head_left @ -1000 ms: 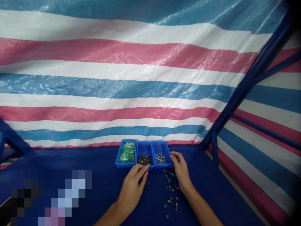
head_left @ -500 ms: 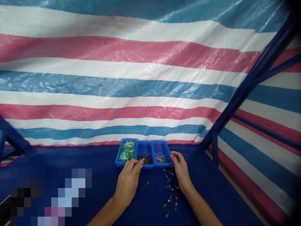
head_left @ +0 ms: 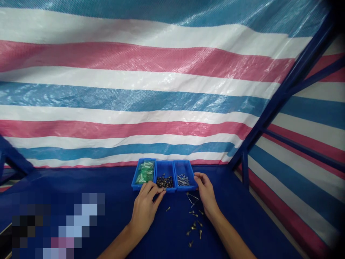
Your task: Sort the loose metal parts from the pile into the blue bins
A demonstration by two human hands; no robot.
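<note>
Three joined blue plastic bins (head_left: pixel 162 187) sit side by side at the far edge of a table covered in blue sheeting (head_left: pixel 250 226). The left bin holds green packets (head_left: pixel 144 176), the middle one a heap of dark small fasteners (head_left: pixel 164 182), and the right one a small pile of silver nails (head_left: pixel 183 179). In front of the bins, loose brass-coloured tacks (head_left: pixel 193 226) lie scattered on the table, mostly below the right hand, with a few thin nails (head_left: pixel 192 197) just beside the bins and a single tack (head_left: pixel 168 209) apart from the rest, between the hands. A striped tarp (head_left: pixel 129 100) in blue, white and pink hangs behind, held on a blue metal frame (head_left: pixel 280 97). A pixelated blur (head_left: pixel 70 223) covers the lower left.

The left hand (head_left: pixel 145 208) reaches forward, palm down, its fingers (head_left: pixel 159 192) curled over the front rim of the bins, with the tips just at the middle bin; whether they pinch anything, I cannot tell. The right hand (head_left: pixel 206 196) stands at the right bin's front corner, its fingers (head_left: pixel 198 177) loosely bent and visibly holding nothing.
</note>
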